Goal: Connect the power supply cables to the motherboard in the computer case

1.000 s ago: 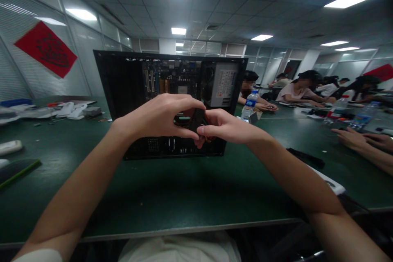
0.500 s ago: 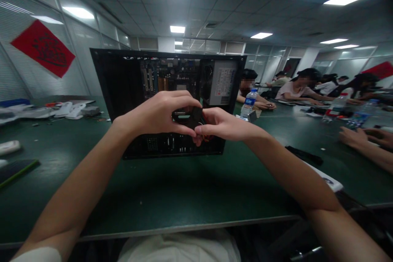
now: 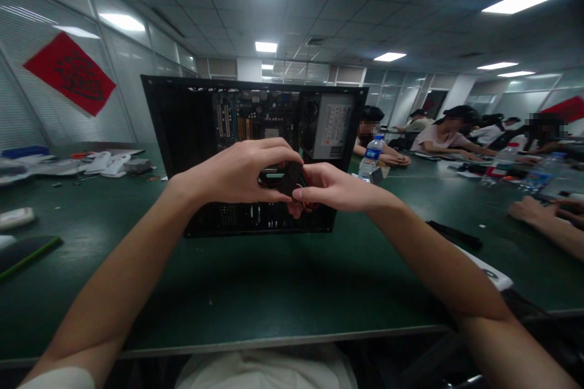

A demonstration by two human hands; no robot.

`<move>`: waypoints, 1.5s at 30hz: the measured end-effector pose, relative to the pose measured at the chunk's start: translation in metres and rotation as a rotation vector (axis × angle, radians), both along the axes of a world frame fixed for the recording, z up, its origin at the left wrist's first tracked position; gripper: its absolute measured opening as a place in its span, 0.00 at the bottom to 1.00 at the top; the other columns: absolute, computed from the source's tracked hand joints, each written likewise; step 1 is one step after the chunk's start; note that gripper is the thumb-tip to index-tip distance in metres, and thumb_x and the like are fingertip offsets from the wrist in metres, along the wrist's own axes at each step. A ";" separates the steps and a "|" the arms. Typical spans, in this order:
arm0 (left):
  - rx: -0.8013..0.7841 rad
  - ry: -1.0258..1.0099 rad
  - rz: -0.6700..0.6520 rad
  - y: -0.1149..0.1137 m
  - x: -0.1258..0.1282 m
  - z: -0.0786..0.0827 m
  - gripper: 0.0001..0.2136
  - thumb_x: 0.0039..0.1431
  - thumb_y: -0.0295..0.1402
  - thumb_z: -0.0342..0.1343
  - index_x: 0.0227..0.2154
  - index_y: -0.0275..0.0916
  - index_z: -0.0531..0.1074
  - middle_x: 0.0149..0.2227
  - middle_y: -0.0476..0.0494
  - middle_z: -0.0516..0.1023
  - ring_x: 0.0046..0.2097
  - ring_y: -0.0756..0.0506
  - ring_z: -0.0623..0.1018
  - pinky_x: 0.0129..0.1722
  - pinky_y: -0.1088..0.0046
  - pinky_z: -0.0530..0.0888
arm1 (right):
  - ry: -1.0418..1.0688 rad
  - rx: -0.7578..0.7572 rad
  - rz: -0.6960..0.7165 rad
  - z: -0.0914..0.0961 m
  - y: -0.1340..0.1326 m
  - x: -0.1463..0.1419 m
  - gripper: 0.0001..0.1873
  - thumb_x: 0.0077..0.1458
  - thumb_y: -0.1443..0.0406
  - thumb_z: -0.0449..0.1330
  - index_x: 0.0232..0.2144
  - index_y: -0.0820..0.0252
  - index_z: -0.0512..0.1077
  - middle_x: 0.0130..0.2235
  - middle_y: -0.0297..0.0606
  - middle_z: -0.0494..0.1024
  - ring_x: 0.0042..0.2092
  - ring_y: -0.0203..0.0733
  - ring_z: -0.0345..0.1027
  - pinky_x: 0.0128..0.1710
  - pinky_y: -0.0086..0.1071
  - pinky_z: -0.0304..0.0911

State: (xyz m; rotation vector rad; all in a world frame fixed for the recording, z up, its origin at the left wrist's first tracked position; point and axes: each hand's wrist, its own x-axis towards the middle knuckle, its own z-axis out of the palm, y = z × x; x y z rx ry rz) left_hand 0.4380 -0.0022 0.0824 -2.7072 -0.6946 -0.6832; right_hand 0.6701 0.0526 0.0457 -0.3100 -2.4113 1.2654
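Observation:
An open black computer case stands in front of me, its inside facing me. Within it are a motherboard and a silver power supply at the upper right. My left hand grips a small black part between thumb and fingers; it looks like a cooling fan seen nearly edge-on. My right hand is closed at that part's right side, its thumb and fingers pinching there. Orange and dark wires come out by the right fingers. The hands hide the middle of the case.
Water bottles stand right of the case, and other people sit along the table. Another person's hand rests at far right. A white device lies by my right forearm; a green-edged dark pad and white clutter are at left.
My view has shifted slightly, so the scene sits a little lower and to the right. Both hands keep their hold on the black part, with barely any movement.

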 end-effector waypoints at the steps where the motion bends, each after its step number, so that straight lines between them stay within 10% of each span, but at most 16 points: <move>1: 0.004 -0.006 -0.001 0.001 0.000 0.000 0.20 0.61 0.39 0.67 0.54 0.39 0.75 0.52 0.36 0.80 0.51 0.41 0.81 0.49 0.67 0.77 | 0.007 0.006 -0.005 0.000 -0.001 0.000 0.17 0.63 0.54 0.67 0.40 0.63 0.72 0.35 0.40 0.84 0.36 0.40 0.79 0.33 0.29 0.71; 11: 0.033 -0.014 0.027 0.005 -0.002 -0.003 0.22 0.61 0.40 0.66 0.55 0.39 0.73 0.52 0.36 0.79 0.52 0.41 0.80 0.50 0.66 0.78 | -0.015 0.121 0.008 0.002 0.000 0.005 0.16 0.69 0.53 0.59 0.43 0.62 0.71 0.38 0.39 0.83 0.39 0.40 0.79 0.37 0.31 0.73; 22: -0.080 -0.064 -0.053 0.034 -0.013 -0.010 0.22 0.60 0.41 0.68 0.53 0.36 0.75 0.49 0.36 0.81 0.48 0.42 0.80 0.48 0.67 0.76 | 0.324 1.212 -0.343 -0.028 0.069 0.001 0.11 0.69 0.60 0.56 0.52 0.52 0.72 0.56 0.47 0.74 0.62 0.53 0.67 0.62 0.55 0.67; 32: -0.220 -0.071 0.000 0.056 -0.018 -0.023 0.23 0.58 0.41 0.70 0.53 0.36 0.76 0.48 0.37 0.83 0.46 0.43 0.81 0.45 0.69 0.76 | 0.182 1.401 -0.175 -0.049 0.079 -0.004 0.13 0.71 0.62 0.55 0.49 0.49 0.79 0.49 0.44 0.80 0.54 0.51 0.73 0.50 0.49 0.72; 39: 0.056 -0.069 0.156 0.062 -0.021 -0.029 0.21 0.60 0.36 0.68 0.54 0.37 0.73 0.50 0.38 0.81 0.48 0.43 0.81 0.45 0.68 0.77 | 0.382 1.702 -0.411 -0.055 0.083 -0.013 0.12 0.72 0.66 0.55 0.48 0.56 0.79 0.47 0.43 0.81 0.48 0.45 0.72 0.46 0.40 0.73; 45: 0.408 0.109 0.204 0.065 -0.018 -0.032 0.09 0.70 0.36 0.59 0.46 0.36 0.75 0.47 0.38 0.80 0.45 0.42 0.81 0.44 0.66 0.77 | 0.358 1.634 -0.556 -0.051 0.080 -0.018 0.16 0.72 0.69 0.51 0.47 0.59 0.79 0.46 0.44 0.81 0.45 0.44 0.71 0.43 0.37 0.71</move>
